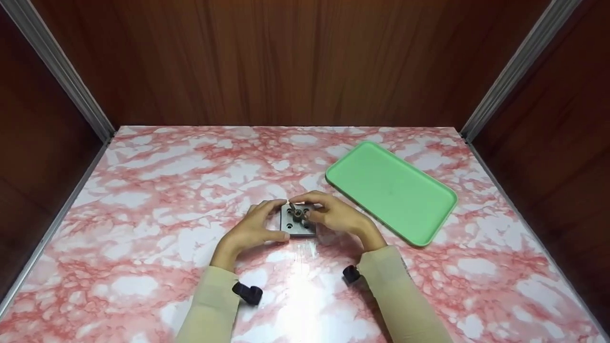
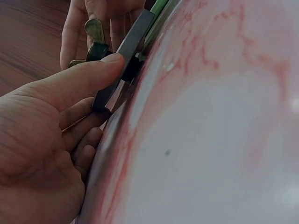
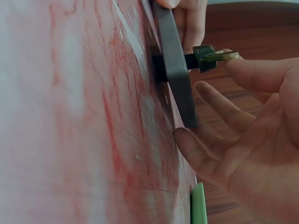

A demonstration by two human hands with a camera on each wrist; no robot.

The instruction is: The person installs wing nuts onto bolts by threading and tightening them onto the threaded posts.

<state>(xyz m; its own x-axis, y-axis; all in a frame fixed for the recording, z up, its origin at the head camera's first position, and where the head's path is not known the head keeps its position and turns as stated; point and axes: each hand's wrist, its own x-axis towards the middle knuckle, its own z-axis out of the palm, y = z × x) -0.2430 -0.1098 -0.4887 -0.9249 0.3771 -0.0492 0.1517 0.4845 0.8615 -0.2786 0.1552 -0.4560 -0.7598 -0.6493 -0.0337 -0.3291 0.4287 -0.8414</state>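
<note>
A small grey metal plate (image 1: 299,229) with several round holes lies level near the middle of the table. Through it passes a dark threaded bolt (image 3: 191,61), topped by a brass-coloured wing nut (image 3: 205,57). My left hand (image 1: 252,228) grips the plate's left side, its thumb on the near edge and fingers at the far edge. At the wing nut, my right hand (image 1: 340,214) pinches the wings between thumb and index finger. Its other fingers spread beside the plate in the right wrist view. Below the plate, the bolt's dark lower end shows close to the tabletop.
A light green tray (image 1: 391,190) lies at an angle to the right, behind my right hand. The table (image 1: 167,181) has a red and white marbled top. Brown wood-grain panels (image 1: 286,62) stand at the back and both sides.
</note>
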